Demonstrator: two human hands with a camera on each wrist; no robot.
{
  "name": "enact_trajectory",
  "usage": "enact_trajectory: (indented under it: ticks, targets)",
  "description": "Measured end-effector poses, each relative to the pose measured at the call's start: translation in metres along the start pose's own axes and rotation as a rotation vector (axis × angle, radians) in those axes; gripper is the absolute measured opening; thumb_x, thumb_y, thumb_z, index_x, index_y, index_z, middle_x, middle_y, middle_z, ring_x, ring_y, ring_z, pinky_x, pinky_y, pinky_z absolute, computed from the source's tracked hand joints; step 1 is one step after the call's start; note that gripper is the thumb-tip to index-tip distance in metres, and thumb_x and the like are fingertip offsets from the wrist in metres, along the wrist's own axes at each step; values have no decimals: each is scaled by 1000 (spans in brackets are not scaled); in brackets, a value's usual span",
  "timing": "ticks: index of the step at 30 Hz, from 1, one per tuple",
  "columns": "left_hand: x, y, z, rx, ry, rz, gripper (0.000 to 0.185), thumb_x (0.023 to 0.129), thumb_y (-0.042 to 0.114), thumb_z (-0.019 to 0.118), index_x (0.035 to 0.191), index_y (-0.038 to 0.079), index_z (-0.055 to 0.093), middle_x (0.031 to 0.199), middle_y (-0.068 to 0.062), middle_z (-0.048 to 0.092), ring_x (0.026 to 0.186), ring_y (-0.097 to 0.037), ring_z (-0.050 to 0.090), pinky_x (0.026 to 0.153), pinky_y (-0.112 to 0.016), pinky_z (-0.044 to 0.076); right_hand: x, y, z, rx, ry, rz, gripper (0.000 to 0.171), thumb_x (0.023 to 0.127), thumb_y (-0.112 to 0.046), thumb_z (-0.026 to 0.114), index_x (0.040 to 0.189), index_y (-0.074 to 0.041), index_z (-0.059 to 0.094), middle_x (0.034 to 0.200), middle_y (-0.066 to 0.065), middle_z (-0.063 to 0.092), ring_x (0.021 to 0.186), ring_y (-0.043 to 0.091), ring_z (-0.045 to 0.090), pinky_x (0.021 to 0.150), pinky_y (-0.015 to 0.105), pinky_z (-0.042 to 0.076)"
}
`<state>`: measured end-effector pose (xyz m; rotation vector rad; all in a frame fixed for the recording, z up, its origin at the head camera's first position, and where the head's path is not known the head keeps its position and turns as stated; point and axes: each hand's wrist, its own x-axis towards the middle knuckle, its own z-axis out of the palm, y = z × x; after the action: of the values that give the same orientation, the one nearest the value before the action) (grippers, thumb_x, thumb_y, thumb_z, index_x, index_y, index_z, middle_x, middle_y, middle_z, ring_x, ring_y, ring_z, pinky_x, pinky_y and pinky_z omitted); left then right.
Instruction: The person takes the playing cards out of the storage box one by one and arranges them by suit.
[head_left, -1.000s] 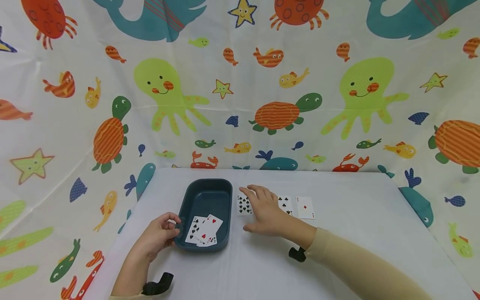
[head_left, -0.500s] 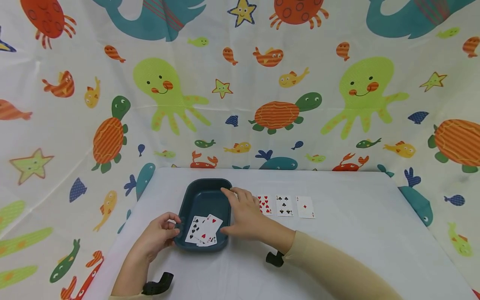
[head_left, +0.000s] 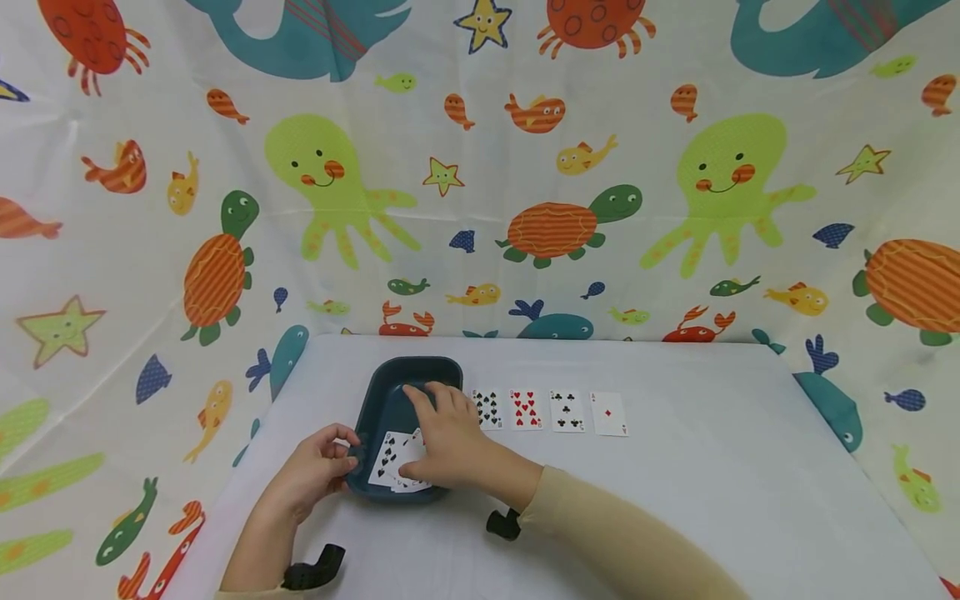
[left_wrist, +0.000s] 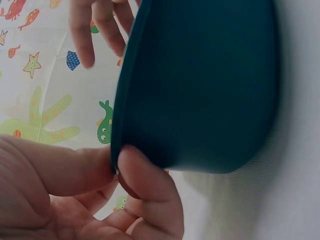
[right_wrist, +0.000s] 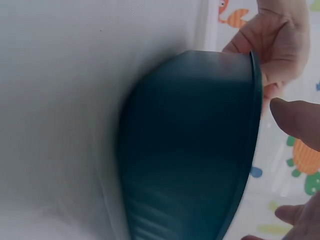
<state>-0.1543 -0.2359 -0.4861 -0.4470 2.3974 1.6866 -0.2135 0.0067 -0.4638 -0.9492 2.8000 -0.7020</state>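
pinching the near-left rim of the dark tray with left hand to steady it — reaching right hand, fingers loosely spread and holding nothing visible, over the loose cards inside, left of four cards in a row.

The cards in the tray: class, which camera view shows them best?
The head view: the cards in the tray lie face up, partly under the right hand. Both wrist views show only the tray's dark outer wall, no cards; the left hand grips its rim.
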Motion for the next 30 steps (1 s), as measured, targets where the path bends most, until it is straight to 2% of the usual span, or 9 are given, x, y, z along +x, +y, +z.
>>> enact_trajectory:
  ticks: [8, 14, 19, 25, 30]
  targets:
    - [1, -3, 0, 0, -2, 8, 28, 102, 1, 65, 130, 0, 57, 90, -7, 56, 75, -24, 57, 67, -30, 57, 13, -10, 19, -63, -69, 6, 116, 82, -57, 88, 171, -28, 19, 170, 15, 31, 158, 37, 31, 125, 59, 37]
    - [1, -3, -1, -1, -7, 10, 29, 102, 0, 64, 130, 0, 56, 89, -7, 56, 74, -24, 56, 66, -30, 57, 20, -15, 26, -166, -95, 8, 114, 83, -58, 87, 171, -25, 23, 165, 14, 39, 152, 33, 39, 121, 50, 43]
    - [0, -3, -2, -10, -10, 12, 28, 102, 0, 64, 129, -1, 56, 88, -7, 57, 73, -24, 57, 66, -31, 57, 25, -19, 30, -222, -113, -3, 110, 83, -60, 86, 169, -22, 29, 159, 14, 46, 143, 31, 45, 117, 51, 45]
    - [1, -3, -1, -19, -11, 10, 27, 103, 0, 64, 128, 0, 56, 89, -6, 58, 74, -23, 57, 66, -31, 57, 29, -22, 35, -233, -139, 64, 108, 82, -59, 87, 168, -22, 32, 155, 15, 49, 138, 33, 48, 114, 56, 44]
    - [1, -3, 0, -19, -6, 7, 26, 103, 0, 64, 128, 0, 57, 90, -7, 59, 75, -23, 58, 66, -30, 57, 30, -24, 35, -259, -158, 95, 104, 81, -58, 88, 163, -19, 38, 149, 15, 54, 133, 33, 51, 111, 55, 47]
